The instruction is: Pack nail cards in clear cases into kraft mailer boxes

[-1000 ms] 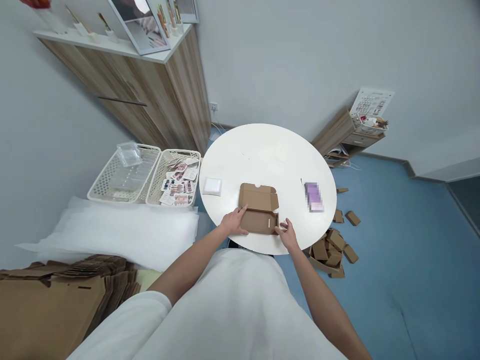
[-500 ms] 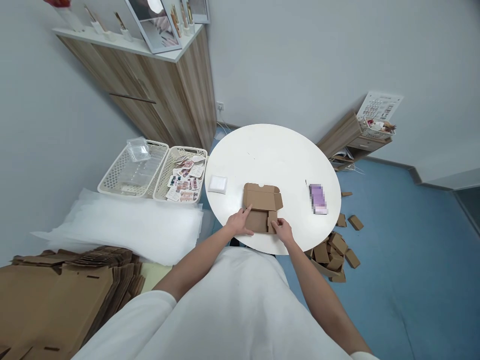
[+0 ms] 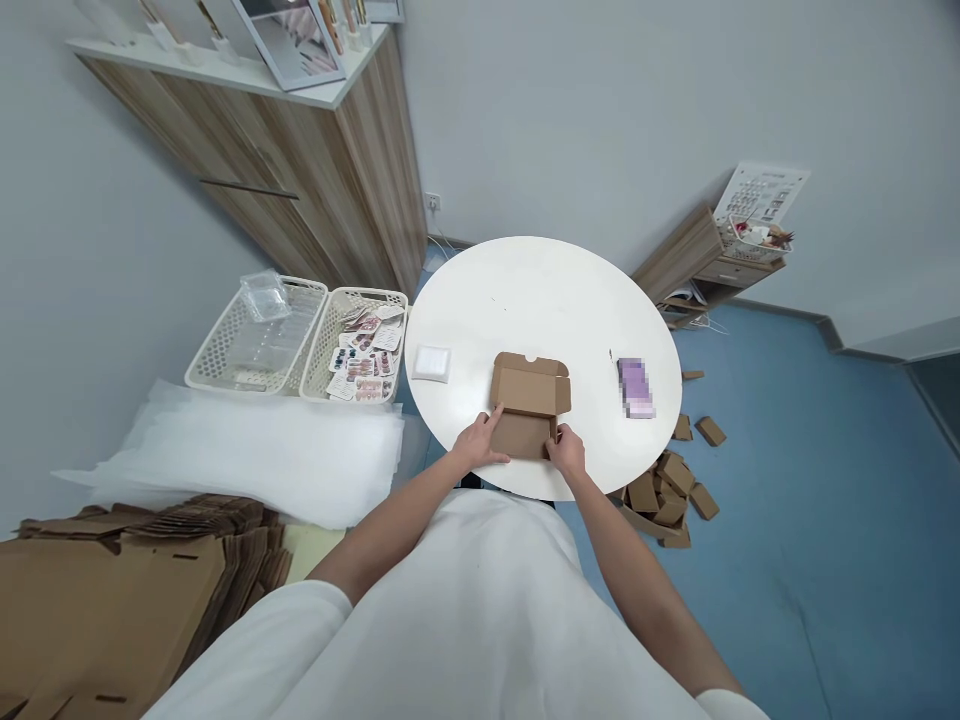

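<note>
On the round white table (image 3: 547,300) sits a small brown cardboard box (image 3: 525,434). Its lid (image 3: 529,388) is raised and tilts away from me, with side flaps sticking out, and the tray part looks bare inside. My left hand (image 3: 478,443) grips the left side, thumb up near the lid fold and fingers along the front corner. At the right wall, my right hand (image 3: 568,452) pinches the cardboard, its thumb by the inner face; some of its fingers are hidden.
A white padded square (image 3: 431,364) and a purple, pixelated item (image 3: 636,388) lie on the table. To the left are two baskets (image 3: 352,350), white foam sheets (image 3: 247,450) and stacked flat cardboard (image 3: 112,600). Folded boxes (image 3: 664,500) pile on the floor at right.
The box's right side flap, which lay inward over the tray, now stands against the right wall, with my right hand closed round it. My left hand stays in place; the view has shifted slightly.
</note>
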`<state>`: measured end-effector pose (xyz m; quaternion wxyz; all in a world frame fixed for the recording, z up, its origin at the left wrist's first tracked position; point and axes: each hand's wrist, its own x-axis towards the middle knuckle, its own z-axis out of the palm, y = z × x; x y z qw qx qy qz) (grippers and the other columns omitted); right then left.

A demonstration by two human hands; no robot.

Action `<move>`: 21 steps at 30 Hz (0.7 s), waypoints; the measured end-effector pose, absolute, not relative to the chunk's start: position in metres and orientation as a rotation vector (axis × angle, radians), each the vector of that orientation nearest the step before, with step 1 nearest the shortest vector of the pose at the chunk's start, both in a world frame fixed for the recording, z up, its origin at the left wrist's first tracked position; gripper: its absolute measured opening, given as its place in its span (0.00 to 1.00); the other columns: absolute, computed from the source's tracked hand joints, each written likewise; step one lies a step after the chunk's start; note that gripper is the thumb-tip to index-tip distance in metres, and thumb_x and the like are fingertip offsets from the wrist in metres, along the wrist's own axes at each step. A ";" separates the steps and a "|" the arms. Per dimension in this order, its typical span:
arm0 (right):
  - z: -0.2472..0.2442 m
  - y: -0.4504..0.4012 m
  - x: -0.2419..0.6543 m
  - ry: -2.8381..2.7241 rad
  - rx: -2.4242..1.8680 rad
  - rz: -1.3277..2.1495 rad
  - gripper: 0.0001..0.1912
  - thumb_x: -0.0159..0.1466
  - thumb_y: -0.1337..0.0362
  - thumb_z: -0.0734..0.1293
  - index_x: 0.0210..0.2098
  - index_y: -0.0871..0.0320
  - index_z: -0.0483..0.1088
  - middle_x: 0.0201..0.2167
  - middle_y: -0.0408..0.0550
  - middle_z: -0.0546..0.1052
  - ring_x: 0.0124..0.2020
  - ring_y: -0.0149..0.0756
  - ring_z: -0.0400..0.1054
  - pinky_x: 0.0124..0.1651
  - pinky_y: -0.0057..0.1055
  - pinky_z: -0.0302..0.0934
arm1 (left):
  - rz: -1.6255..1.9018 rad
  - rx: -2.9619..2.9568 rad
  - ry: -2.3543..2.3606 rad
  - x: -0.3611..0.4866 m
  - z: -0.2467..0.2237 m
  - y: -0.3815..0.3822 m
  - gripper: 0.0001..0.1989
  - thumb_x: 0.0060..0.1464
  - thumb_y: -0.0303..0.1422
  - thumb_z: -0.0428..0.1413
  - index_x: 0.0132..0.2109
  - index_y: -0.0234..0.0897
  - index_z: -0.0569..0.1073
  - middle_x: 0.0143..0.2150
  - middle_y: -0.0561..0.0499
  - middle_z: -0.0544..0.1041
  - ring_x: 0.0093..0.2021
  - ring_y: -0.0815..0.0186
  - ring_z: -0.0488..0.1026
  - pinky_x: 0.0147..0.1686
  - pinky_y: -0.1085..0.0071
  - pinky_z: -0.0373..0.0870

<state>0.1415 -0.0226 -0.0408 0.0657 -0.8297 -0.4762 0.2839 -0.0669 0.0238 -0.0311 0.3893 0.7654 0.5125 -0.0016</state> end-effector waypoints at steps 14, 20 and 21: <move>-0.030 -0.039 0.157 -1.089 -2.073 1.267 0.31 0.57 0.51 0.56 0.57 0.58 0.51 0.49 0.55 0.66 0.28 0.35 0.68 0.28 0.32 0.64 | 0.519 1.419 1.381 -0.042 -0.047 -0.004 0.29 0.50 0.37 0.53 0.58 0.39 0.55 0.54 0.44 0.63 0.51 0.61 0.64 0.43 0.68 0.67; -0.029 -0.025 0.183 -0.955 -1.922 1.301 0.30 0.55 0.51 0.59 0.55 0.57 0.55 0.48 0.53 0.67 0.26 0.33 0.68 0.31 0.33 0.65 | 0.652 1.282 1.333 -0.011 -0.047 0.012 0.30 0.47 0.37 0.55 0.57 0.38 0.57 0.56 0.43 0.62 0.54 0.58 0.61 0.47 0.65 0.65; -0.030 -0.024 0.187 -0.948 -1.905 1.301 0.30 0.55 0.51 0.59 0.55 0.57 0.55 0.48 0.53 0.67 0.26 0.33 0.68 0.31 0.34 0.65 | 0.659 1.269 1.330 -0.006 -0.047 0.013 0.30 0.47 0.37 0.55 0.57 0.38 0.57 0.57 0.44 0.61 0.55 0.59 0.60 0.48 0.65 0.65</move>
